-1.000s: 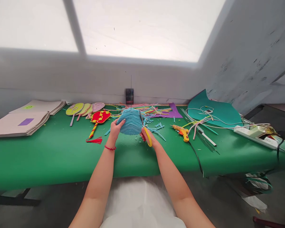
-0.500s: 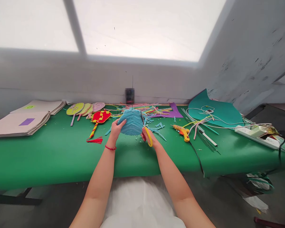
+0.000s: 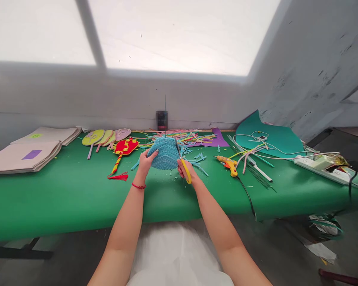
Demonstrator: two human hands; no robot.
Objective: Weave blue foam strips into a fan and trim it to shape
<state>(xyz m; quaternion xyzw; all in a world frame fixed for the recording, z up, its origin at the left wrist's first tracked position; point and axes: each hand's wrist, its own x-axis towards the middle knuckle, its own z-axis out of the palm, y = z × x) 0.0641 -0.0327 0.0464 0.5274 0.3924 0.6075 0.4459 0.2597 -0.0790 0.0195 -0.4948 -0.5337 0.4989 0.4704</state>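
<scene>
Blue panel [image 3: 164, 153], one, rounded in outline: held up at the middle of the green bench [image 3: 77, 202], in front of a heap of strips [image 3: 186, 137]. Its face was seen to be built of narrow blue rows laid side by side, bent to a shallow peak along the midline, so that a chevron pattern was formed from top to bottom. Lighter and darker blue were shown along the ridges, and a fuzzy texture was suggested. A thin, dark wire [image 3: 165, 107] was seen upright above the top edge, in line with the peak. The left side was gripped firmly by the left hand [image 3: 145, 159], the thumb laid on the near face and the fingers largely hidden behind. A red bracelet [image 3: 139, 185] was worn on that wrist. Scissors [image 3: 187, 174], yellow-handled, were held in the right hand [image 3: 181, 168], the fingers curled round the handle; the blades were set along the panel's right edge, their spread too small to be told. Whether the panel's lower edge was touching the bench could not be told. Blue offcuts [image 3: 199, 157] were scattered to the right, with crumbs below. A red fan [image 3: 126, 147], yellow-trimmed and tasselled, was laid to the left.
</scene>
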